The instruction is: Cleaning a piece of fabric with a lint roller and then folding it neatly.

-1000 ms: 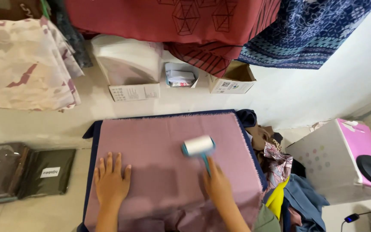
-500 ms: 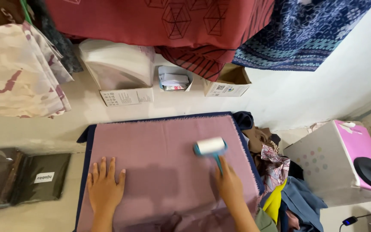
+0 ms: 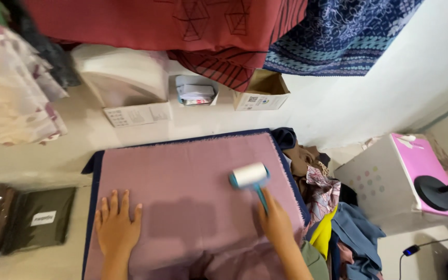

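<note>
While the left hand (image 3: pixel 116 228) lies flat on the mauve cloth (image 3: pixel 182 192) with its fingers (image 3: pixel 114 203) spread and released, grasping nothing, the right hand (image 3: pixel 276 223) is clenched round the teal handle of a lint roller (image 3: pixel 250 176), whose white roll rests on the cloth near its right edge. Compared with a second ago, the roller sits farther right and a little nearer the cloth's far corner, and the right hand has followed it; the left hand has slid slightly left and toward the near edge, and is flat as before. The view has also shifted, so the hanging fabrics fill more of the top. The cloth is spread over a darker navy layer (image 3: pixel 93 171) that shows as a thin border on the left, far and right sides, all of it on a pale bench (image 3: pixel 37 166). Between the two hands a broad stretch of cloth is open and smooth; nearer the body it bunches into folds. Just beyond the roller the right edge drops to a heap of clothes (image 3: pixel 333 218) that seems to touch the border, though the overlap is hard to read. Beyond the far edge a bare strip of bench runs to a white machine (image 3: pixel 123 78), a small tray of papers (image 3: pixel 195 92) and a cardboard box (image 3: pixel 263 93), all well apart from the cloth. Left of the cloth, dark packaged items (image 3: pixel 22 220) lie near the bench's edge, apart from the left hand.
</note>
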